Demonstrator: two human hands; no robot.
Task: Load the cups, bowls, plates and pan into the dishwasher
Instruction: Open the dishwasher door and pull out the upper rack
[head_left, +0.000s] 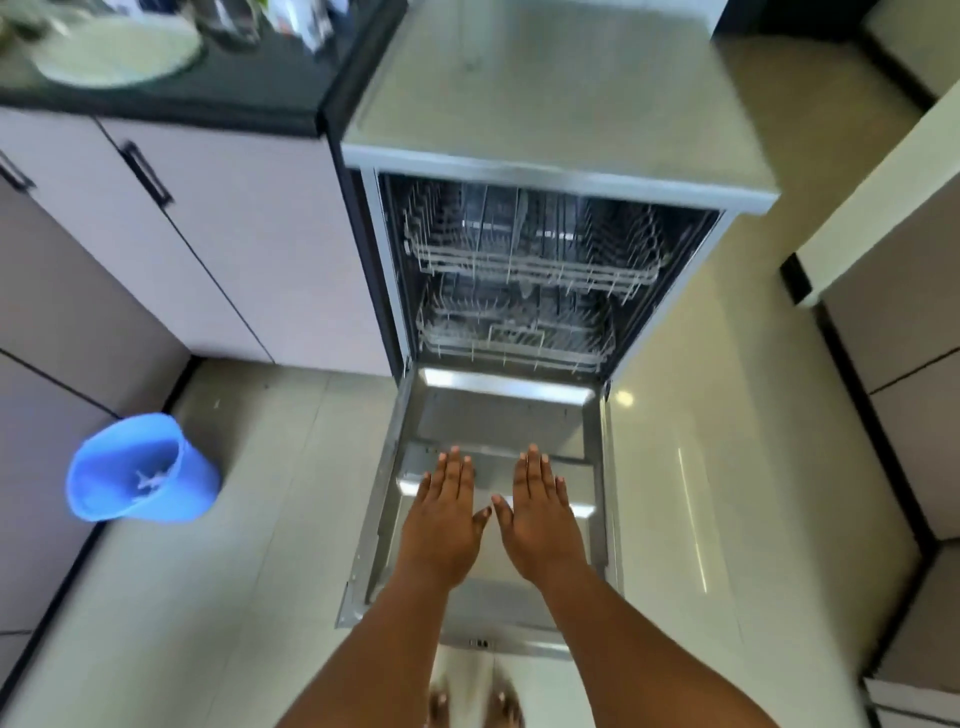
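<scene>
Above, blurred dishes (117, 49); left hand (445, 525) and right hand (540, 522) flat, fingers straight, over dishwasher door (498, 421).

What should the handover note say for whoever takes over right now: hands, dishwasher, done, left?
Left hand: open, flat, holding nothing, above the lowered dishwasher door.
Right hand: the same, beside it.
Dishwasher: door fully down; upper rack and lower rack both pushed in, no dishes visible in them.
Dishes: a blurred pale plate sits on the dark counter at upper left; other items there are too blurred to name.
Done: door opened.
Left: all loading.
</scene>
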